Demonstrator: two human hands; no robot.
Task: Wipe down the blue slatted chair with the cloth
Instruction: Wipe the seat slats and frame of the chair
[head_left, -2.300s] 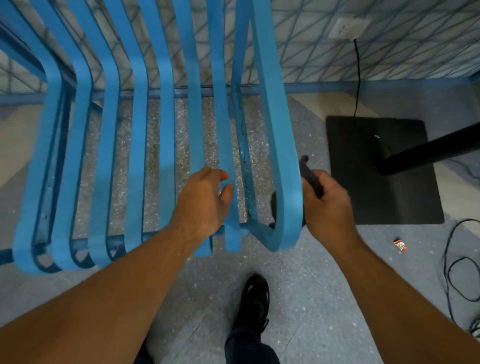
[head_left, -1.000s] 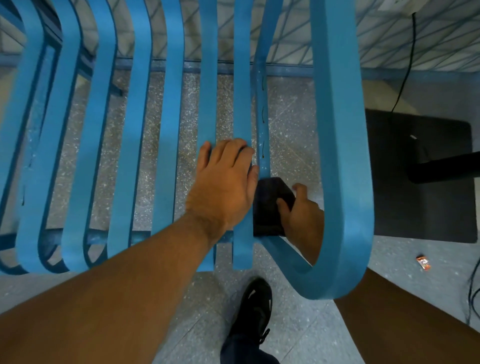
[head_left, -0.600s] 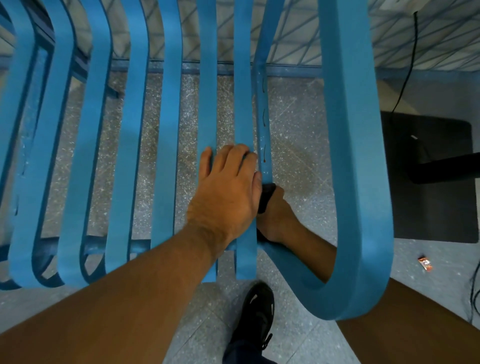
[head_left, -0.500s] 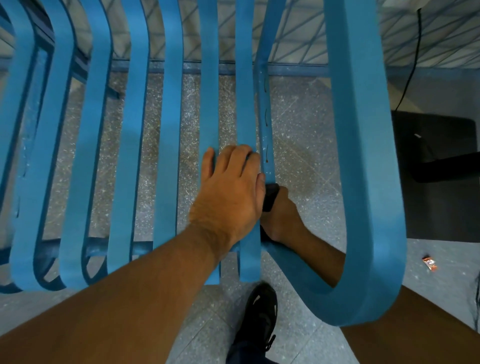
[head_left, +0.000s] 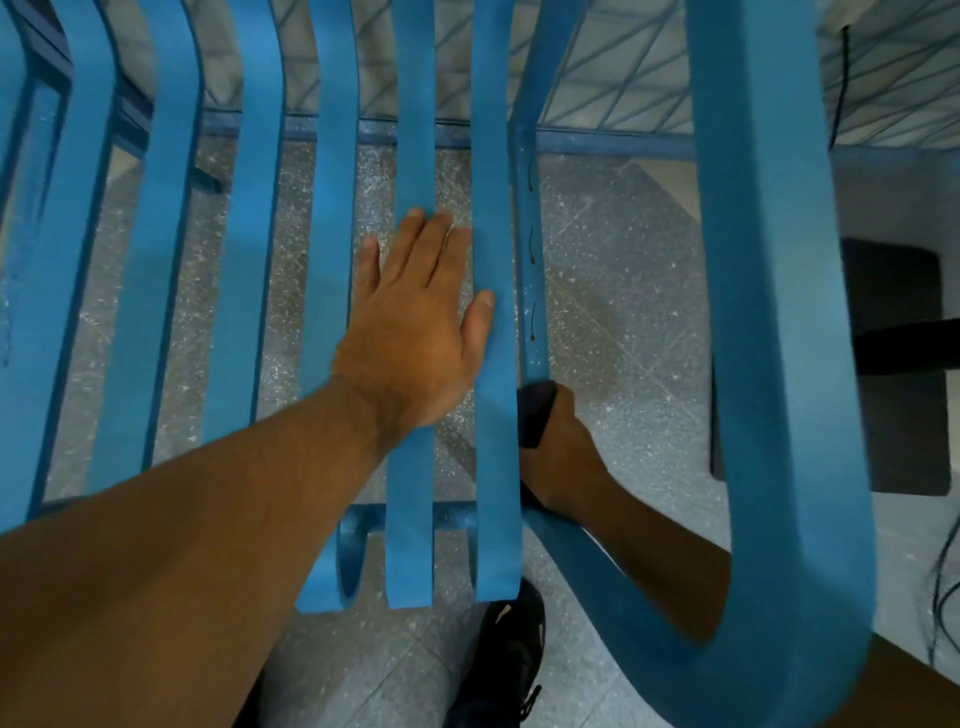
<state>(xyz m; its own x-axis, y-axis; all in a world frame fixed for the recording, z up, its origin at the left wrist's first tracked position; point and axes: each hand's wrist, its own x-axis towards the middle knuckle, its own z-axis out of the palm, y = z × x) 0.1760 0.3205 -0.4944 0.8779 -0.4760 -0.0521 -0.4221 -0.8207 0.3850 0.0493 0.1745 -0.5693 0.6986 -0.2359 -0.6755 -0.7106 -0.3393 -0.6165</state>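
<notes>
Speckled grey floor (head_left: 613, 322) is seen through the blue slatted chair (head_left: 415, 130). The left hand (head_left: 415, 332) is laid flat mid-frame; a dark cloth (head_left: 532, 415) is gripped by the right hand (head_left: 563, 452) against the side rail (head_left: 531, 234), which runs up-frame.

A grey speckled floor (head_left: 613, 291) is lying under everything. A black shoe (head_left: 506, 660) is standing on it at the bottom edge. At the right, a black mat (head_left: 893, 426) is lying on the floor, and a black bar (head_left: 909, 345) is crossing over it. A thin black cable (head_left: 839, 78) is hanging down the wall (head_left: 613, 67), which is showing a pattern of diagonal lines. A blue baseboard (head_left: 613, 140) is running along its foot.
</notes>
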